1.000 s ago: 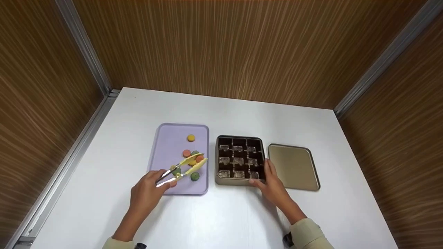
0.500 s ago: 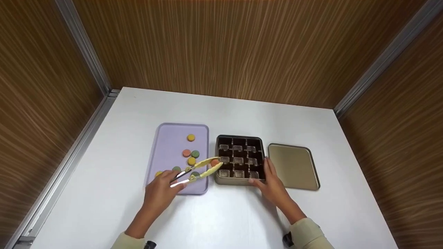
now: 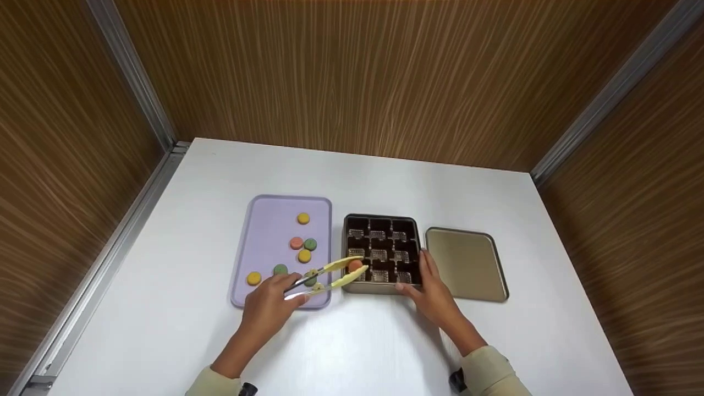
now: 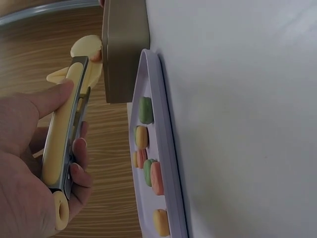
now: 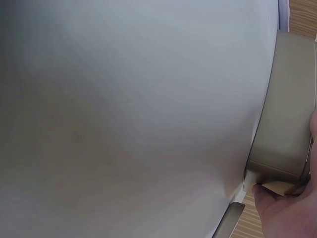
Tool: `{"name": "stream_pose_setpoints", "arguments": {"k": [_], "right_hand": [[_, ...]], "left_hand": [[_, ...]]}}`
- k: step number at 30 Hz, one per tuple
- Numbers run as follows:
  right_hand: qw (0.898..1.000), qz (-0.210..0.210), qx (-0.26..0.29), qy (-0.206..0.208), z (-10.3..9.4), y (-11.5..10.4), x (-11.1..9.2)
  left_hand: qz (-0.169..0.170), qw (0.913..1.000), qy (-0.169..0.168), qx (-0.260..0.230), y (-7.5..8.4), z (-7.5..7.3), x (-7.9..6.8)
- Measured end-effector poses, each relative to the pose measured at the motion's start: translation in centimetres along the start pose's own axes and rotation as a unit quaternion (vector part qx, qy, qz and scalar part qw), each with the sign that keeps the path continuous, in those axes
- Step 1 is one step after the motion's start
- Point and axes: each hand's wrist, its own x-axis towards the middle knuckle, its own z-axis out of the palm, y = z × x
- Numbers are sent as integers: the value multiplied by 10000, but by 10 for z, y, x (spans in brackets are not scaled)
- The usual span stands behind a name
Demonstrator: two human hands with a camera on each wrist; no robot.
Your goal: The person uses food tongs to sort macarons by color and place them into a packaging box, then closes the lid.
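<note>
Gripping yellow tongs (image 4: pixel 63 124) in curled left hand (image 3: pixel 269 305); holding orange macaron (image 3: pixel 355 266) between tips at near-left part of box (image 3: pixel 374 288); clasping box's near-right corner between thumb and fingers of right hand (image 3: pixel 437 297).

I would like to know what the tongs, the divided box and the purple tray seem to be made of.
Tongs: their glinting grey parts suggest metal; the dull yellow tips look like plastic or silicone.
Box: probably metal, its bronze wall smooth and softly shining; the dark insert seems thin plastic, by its glossy highlights.
Tray: even, matte purple, perhaps plastic; coated metal is possible.
</note>
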Motion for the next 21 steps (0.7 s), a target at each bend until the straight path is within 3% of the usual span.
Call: {"name": "stream_pose_setpoints", "arguments": {"k": [13,21], "right_hand": [[10000,21,-19,31,1,0,-1],[10000,27,27,17,-1,-1,-1]], "left_hand": [[-123,9998,-146,31,5,3,0],[-137,9999,-35,-36,3,1,1]]}}
